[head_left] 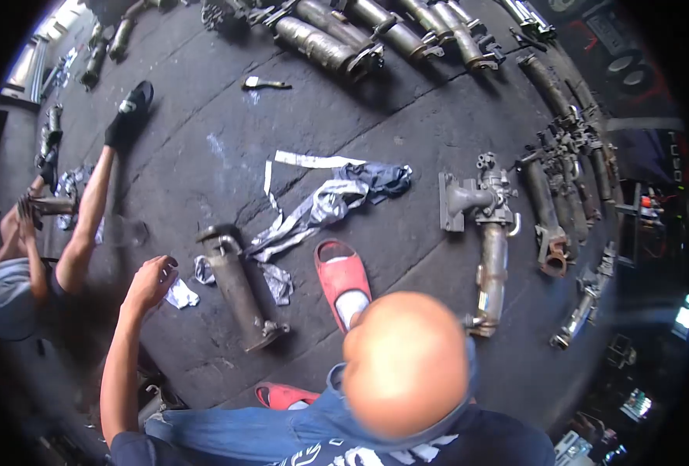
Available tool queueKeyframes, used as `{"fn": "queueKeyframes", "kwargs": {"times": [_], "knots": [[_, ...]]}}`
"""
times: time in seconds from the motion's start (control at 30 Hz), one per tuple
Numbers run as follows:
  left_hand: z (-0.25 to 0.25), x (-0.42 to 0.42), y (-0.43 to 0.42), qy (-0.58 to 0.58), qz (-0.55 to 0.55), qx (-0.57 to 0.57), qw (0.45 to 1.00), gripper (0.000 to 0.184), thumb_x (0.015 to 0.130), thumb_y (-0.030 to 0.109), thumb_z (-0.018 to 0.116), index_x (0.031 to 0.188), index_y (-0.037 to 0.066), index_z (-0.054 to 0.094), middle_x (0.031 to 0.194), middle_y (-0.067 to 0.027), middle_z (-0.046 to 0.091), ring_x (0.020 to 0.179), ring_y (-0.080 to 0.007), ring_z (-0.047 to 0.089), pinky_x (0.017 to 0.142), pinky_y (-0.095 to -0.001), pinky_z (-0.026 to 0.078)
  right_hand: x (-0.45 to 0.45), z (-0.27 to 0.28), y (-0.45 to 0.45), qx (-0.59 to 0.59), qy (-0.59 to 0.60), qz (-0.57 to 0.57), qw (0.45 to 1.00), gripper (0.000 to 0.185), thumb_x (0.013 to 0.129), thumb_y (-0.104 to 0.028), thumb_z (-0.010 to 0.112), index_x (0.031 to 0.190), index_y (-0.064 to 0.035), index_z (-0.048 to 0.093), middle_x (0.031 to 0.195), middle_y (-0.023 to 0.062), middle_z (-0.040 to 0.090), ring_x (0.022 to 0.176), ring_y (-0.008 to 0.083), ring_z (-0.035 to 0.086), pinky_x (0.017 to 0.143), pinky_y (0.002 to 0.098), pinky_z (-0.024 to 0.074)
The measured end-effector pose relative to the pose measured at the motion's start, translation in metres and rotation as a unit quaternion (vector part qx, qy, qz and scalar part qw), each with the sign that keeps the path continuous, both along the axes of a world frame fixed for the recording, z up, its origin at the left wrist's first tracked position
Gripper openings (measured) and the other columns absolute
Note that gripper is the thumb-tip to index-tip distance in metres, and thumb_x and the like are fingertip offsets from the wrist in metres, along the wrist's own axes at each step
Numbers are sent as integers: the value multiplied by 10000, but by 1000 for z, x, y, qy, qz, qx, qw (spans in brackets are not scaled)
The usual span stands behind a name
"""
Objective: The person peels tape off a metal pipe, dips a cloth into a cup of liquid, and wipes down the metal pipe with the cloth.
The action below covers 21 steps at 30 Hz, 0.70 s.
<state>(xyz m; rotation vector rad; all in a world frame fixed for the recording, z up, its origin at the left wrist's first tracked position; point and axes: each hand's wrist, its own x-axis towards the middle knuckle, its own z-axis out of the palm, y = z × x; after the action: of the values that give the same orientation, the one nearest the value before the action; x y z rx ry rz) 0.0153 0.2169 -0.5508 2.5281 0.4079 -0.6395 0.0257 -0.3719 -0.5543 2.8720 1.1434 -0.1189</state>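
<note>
My left hand [152, 282] reaches in from the left, its fingers loosely curled and slightly apart, with nothing visible in them. A crumpled white cloth [181, 294] lies just beside its fingertips; contact is unclear. To the right of the hand, a grimy metal cylinder [237, 291] with a flange at each end and a curved pipe near its top rests on the floor. Grey-white rags [278, 283] lie around and partly behind this cylinder. My right hand is out of view. My bent bare knee [410, 365] fills the lower middle, above a red slide sandal [342, 276].
A long cloth strip [309, 161] and a dark rag [387, 179] lie ahead. A brush [267, 83] is farther off. At right stands a metal assembly [492, 256]; several similar cylinders [317, 43] line the back. Another person's gloved hand [26, 211] touches a metal part at left.
</note>
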Motion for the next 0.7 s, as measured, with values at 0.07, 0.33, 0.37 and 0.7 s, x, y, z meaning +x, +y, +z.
{"fn": "queueKeyframes", "kwargs": {"times": [0.07, 0.33, 0.37, 0.7], "knots": [[13, 35, -5, 69, 29, -14, 997, 236, 921, 182, 669, 1091, 19, 686, 928, -183, 730, 852, -324, 726, 768, -421, 565, -27, -115, -150, 29, -4, -256, 966, 577, 1017, -343, 476, 1498, -79, 298, 1611, 265, 243, 1450, 445, 317, 1175, 591, 276], [-6, 80, -30, 88, 136, 57, 985, 513, 932, 390, 692, 1257, 1, 613, 992, -228, 729, 956, -335, 727, 839, -434, 564, -53, -172, -172, -24, -67, -309, 948, 649, 1020, -500, 464, 1482, -57, 356, 1564, 272, 337, 1380, 462, 395, 1102, 610, 336], [-23, 75, -39, 55, 152, 114, 980, 610, 907, 462, 706, 1325, 37, 575, 1105, -237, 689, 1045, -350, 694, 890, -449, 548, -36, -133, -117, -17, -64, -306, 950, 649, 1020, -500, 464, 1482, -57, 356, 1564, 272, 337, 1380, 462, 395, 1102, 610, 336], [-104, 48, -115, -120, 270, 102, 950, 843, 863, 649, 665, 1459, 79, 490, 1426, -204, 528, 1280, -437, 545, 1051, -504, 470, 161, 143, -32, 209, 386, 158, 884, 322, 774, -238, 805, 988, -17, 708, 1072, 124, 703, 966, 246, 691, 820, 338, 570]]}}
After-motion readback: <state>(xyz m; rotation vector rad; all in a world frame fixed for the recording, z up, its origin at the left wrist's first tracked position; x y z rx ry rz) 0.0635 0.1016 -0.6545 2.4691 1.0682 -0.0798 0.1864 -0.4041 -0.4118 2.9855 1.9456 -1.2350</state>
